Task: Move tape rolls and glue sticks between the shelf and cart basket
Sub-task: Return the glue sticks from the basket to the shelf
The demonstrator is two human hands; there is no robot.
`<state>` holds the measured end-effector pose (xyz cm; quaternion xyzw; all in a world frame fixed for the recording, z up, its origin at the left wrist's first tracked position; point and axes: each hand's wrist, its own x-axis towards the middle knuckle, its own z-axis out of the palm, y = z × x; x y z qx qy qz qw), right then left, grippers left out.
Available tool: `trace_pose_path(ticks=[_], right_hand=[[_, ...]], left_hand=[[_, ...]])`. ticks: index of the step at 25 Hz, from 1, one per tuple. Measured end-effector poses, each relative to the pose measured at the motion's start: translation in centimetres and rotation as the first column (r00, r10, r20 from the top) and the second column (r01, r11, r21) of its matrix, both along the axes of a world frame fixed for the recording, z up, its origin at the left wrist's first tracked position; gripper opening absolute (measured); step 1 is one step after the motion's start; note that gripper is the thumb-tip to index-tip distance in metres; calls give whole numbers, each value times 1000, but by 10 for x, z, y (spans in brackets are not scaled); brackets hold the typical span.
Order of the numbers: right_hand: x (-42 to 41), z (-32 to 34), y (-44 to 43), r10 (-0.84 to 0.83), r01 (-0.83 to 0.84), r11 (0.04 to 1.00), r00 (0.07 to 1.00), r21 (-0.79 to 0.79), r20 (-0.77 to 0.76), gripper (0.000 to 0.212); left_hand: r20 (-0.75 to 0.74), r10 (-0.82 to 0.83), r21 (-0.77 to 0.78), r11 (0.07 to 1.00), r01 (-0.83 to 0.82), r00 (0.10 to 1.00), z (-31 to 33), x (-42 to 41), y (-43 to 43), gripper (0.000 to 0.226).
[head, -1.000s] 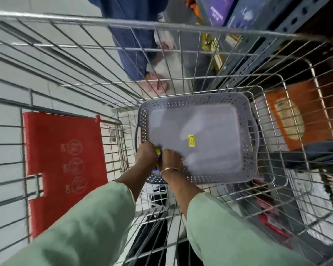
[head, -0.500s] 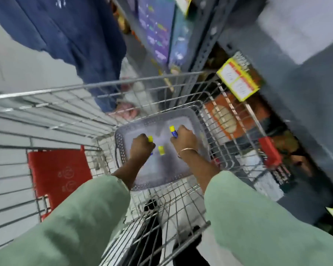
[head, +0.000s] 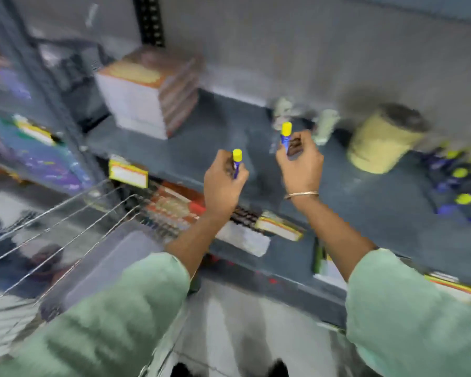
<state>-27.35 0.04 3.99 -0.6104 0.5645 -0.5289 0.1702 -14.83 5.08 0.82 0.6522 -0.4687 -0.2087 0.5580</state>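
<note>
My left hand [head: 223, 183] is closed around a blue glue stick with a yellow cap [head: 236, 159], held upright over the front of the dark shelf [head: 196, 153]. My right hand [head: 301, 161] grips a second glue stick [head: 286, 133] of the same kind, a little farther in over the shelf. A pile of several more blue and yellow glue sticks [head: 458, 186] lies on the shelf at the far right. A large tan tape roll [head: 384, 140] stands to the right of my right hand. The wire cart [head: 65, 224] and the grey basket [head: 112, 268] in it are at lower left, blurred.
A stack of notebooks [head: 150, 96] sits on the shelf at the left. Two small pale bottles [head: 325, 126] stand behind my right hand. Yellow price tags [head: 127, 174] hang on the shelf edge, with packed goods on the shelf below. The floor is grey.
Both hands lifted a glue stick each out of the grey basket in the cart and swung up and right over the shelf. The view turned from the cart to the shelf.
</note>
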Motion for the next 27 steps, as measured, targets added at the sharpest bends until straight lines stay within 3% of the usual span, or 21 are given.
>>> trace_pose_path(ticks=[2, 6, 11, 18, 27], right_hand=[[-87, 14, -7, -70, 71, 996, 998, -50, 6, 14], [-237, 13, -9, -296, 293, 955, 952, -50, -72, 19], [-351, -30, 8, -469, 473, 873, 881, 116, -65, 13], [-396, -72, 36, -565, 566, 783, 821, 259, -85, 14], [-392, -79, 38, -565, 590, 750, 806, 298, -174, 19]], left_hand=[[-11, -135, -41, 990, 134, 991, 21, -72, -22, 8], [-46, -383, -25, 924, 382, 923, 35, -214, -48, 25], [12, -587, 94, 807, 584, 809, 10, -333, -57, 20], [37, -716, 186, 691, 699, 697, -42, -392, -44, 11], [32, -734, 232, 666, 709, 679, -56, -391, -47, 16]])
